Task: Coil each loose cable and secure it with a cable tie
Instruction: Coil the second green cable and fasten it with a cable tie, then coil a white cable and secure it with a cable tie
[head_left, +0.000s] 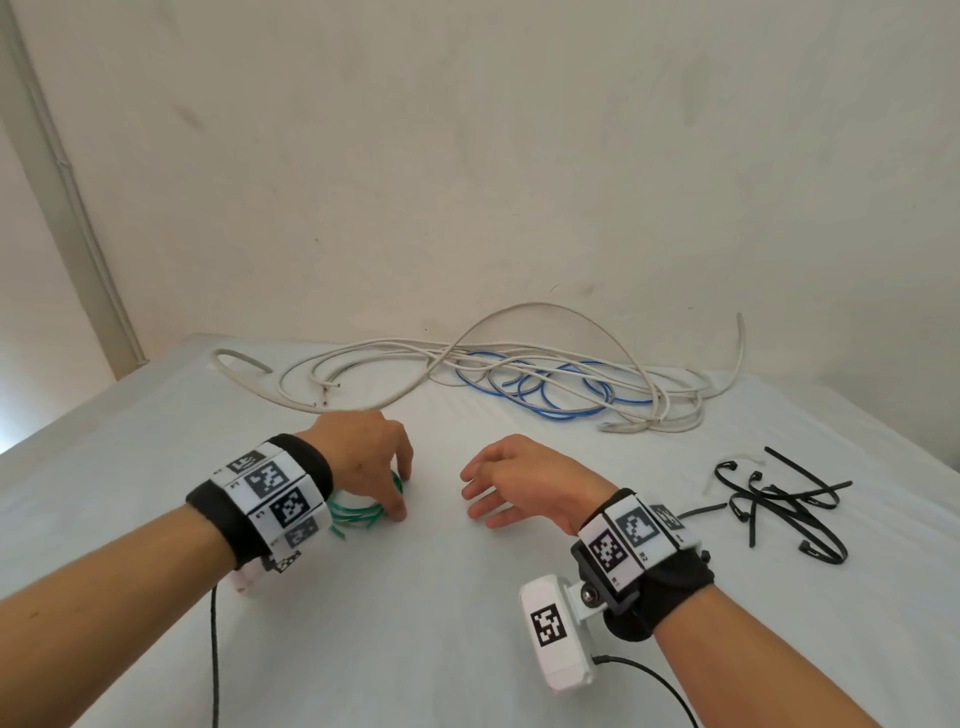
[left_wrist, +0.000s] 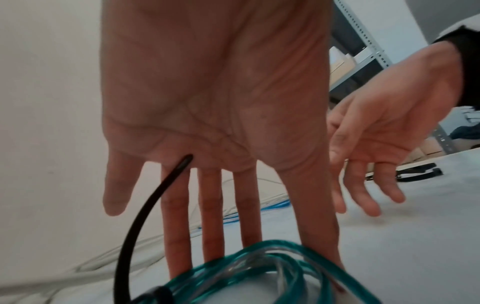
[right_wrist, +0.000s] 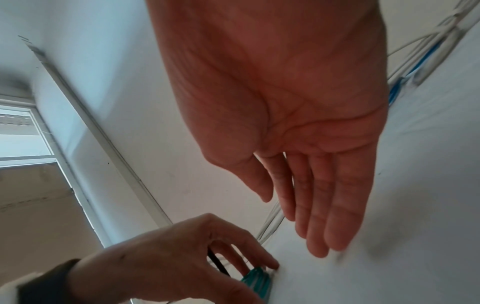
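Observation:
A small coil of green cable (head_left: 363, 512) lies on the white table (head_left: 457, 639) at the centre left. My left hand (head_left: 402, 493) arches over it, and its straight fingers (left_wrist: 179, 236) touch the coil (left_wrist: 272, 265) and the table. A black cable tie (left_wrist: 140, 222) loops round the coil, its free end sticking up towards my palm. My right hand (head_left: 483, 493) hovers just to the right, fingers straight (right_wrist: 335, 216) and relaxed, holding nothing. Loose white cables (head_left: 363, 364) and a blue cable (head_left: 545, 387) lie tangled at the back.
Several black cable ties (head_left: 779, 499) lie in a pile at the right, beyond my right wrist. The wall stands right behind the tangled cables. The cameras' black leads (head_left: 214, 649) trail off the table's near edge.

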